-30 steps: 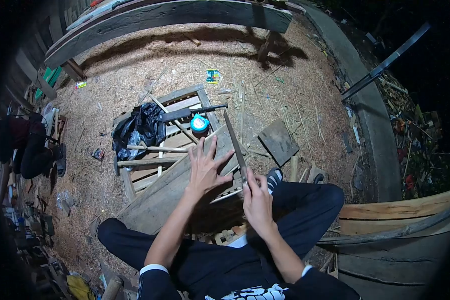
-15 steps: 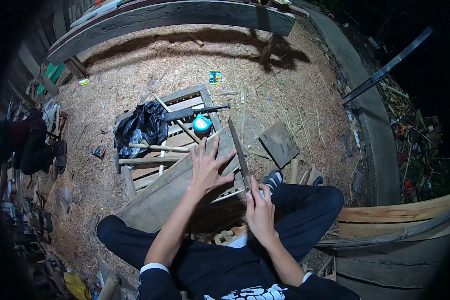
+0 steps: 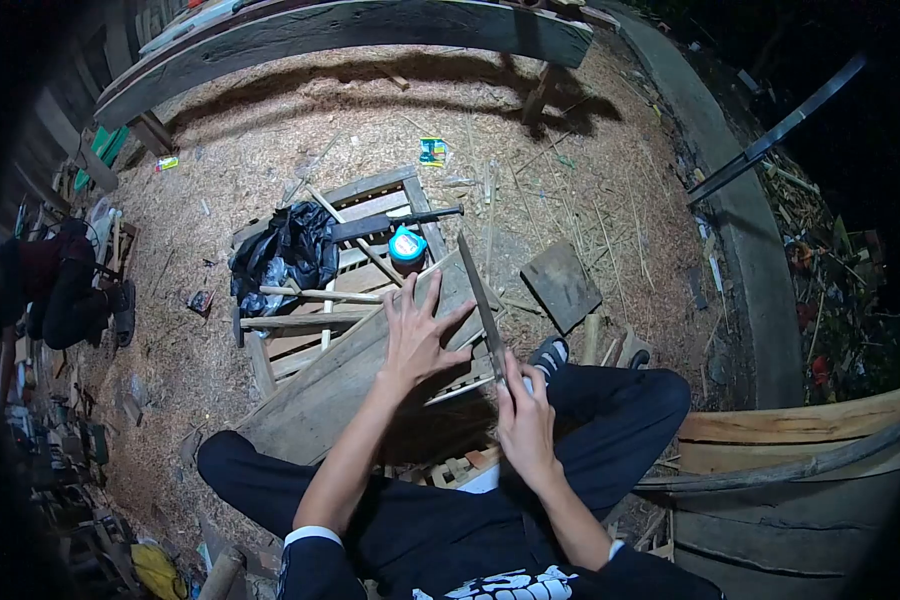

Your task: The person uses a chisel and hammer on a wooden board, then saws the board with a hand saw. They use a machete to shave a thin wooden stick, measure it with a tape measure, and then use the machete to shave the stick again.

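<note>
My left hand (image 3: 420,335) lies with its fingers spread on a wide wooden board (image 3: 315,405) that slants across in front of my lap. In my right hand (image 3: 525,420) is the handle end of a long flat saw-like blade (image 3: 481,308), pointing away from me along the board's right end. Whether the blade touches the board is unclear. Beyond the board, a turquoise tape measure (image 3: 407,246), a black plastic bag (image 3: 288,250) and a dark-handled tool (image 3: 395,224) rest on a slatted wooden frame (image 3: 370,188).
A square wooden piece (image 3: 561,286) lies on the ground right of the frame. A long bench (image 3: 350,35) spans the far side. Another person (image 3: 65,285) is at the left. Wide planks (image 3: 800,430) stand at the right.
My right hand and the blade have shifted very slightly toward me. My left hand keeps its place on the board.
</note>
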Tool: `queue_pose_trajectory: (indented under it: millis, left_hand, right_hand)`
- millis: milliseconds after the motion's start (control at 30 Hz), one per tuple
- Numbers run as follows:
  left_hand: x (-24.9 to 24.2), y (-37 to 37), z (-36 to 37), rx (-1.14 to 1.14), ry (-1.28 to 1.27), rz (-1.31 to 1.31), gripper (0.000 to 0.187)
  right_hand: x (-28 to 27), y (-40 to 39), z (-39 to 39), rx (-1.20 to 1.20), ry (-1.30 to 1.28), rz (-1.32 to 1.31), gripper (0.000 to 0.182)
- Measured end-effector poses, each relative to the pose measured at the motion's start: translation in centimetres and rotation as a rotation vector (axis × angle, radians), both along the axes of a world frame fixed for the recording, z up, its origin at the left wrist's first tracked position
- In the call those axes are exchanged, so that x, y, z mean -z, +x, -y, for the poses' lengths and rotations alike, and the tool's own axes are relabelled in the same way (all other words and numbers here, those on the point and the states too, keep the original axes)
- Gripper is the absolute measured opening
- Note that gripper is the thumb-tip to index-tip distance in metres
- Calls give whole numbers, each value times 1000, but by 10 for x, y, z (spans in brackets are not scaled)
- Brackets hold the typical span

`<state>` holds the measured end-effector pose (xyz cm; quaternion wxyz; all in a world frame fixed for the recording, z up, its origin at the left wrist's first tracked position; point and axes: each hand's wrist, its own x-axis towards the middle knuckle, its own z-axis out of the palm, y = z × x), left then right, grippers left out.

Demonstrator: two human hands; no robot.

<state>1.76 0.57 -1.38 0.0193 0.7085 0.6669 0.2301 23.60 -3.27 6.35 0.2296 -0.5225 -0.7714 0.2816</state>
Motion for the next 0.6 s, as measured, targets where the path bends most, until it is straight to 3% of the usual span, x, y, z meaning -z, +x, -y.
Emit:
queue_pose_trajectory:
  millis: [600]
  left_hand:
    - [4, 1, -2, -7, 7, 11, 81]
  right_hand:
    - [-14, 5, 2, 26, -2, 41, 49]
